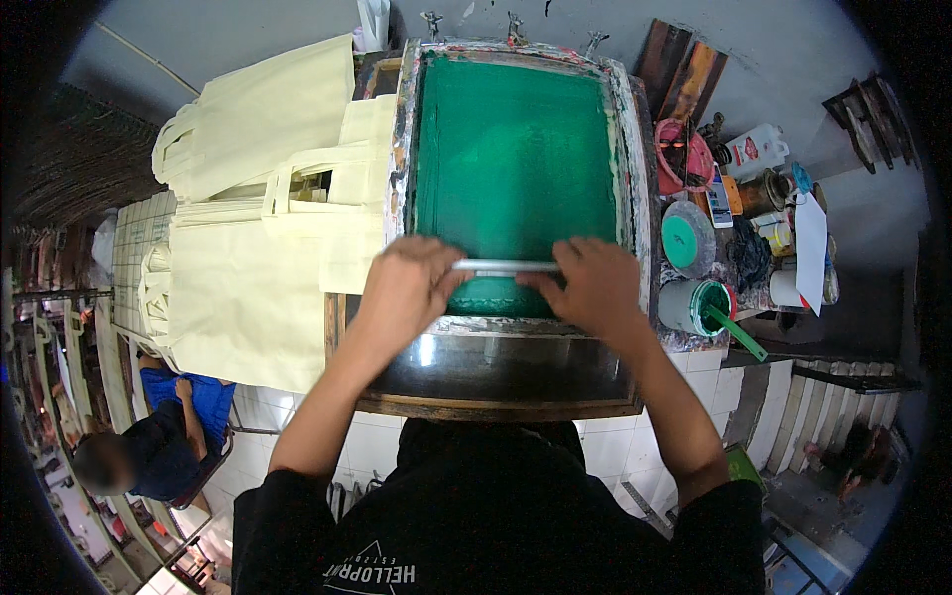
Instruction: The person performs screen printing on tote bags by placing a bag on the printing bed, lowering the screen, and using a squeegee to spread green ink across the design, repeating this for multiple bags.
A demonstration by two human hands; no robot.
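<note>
1. While both forearms reach up from the lower edge, the left hand [415,273] clasps the left end of a silver squeegee [508,266], its fingers curled over the bar
2. The right hand [598,283] grips the same bar at its right end, thumb turned inward toward the other hand
3. The squeegee lies crosswise over the near part of a screen-printing frame [404,164], and green ink [516,139] covers the mesh both beyond the bar and on its near side
4. The frame's pale rim is smeared with paint; nearer the person, a dark glossy pane [496,372] shows, edged with wood [516,408]
5. To the left, pale yellow tote bags [258,297] lie in overlapping piles, some reaching the frame's left side
6. To the right, on a cluttered counter [706,342], stands an ink tub [679,305] with green inside and a green spatula [744,340] slanting out over its rim
7. Beyond the tub are a round lid [681,244] coated in green, a smartphone [719,198], a pink basket [698,171] and a white jug [759,147]
8. At lower left, a co-worker [154,451] sits with one arm over blue cloth [210,409]
</note>
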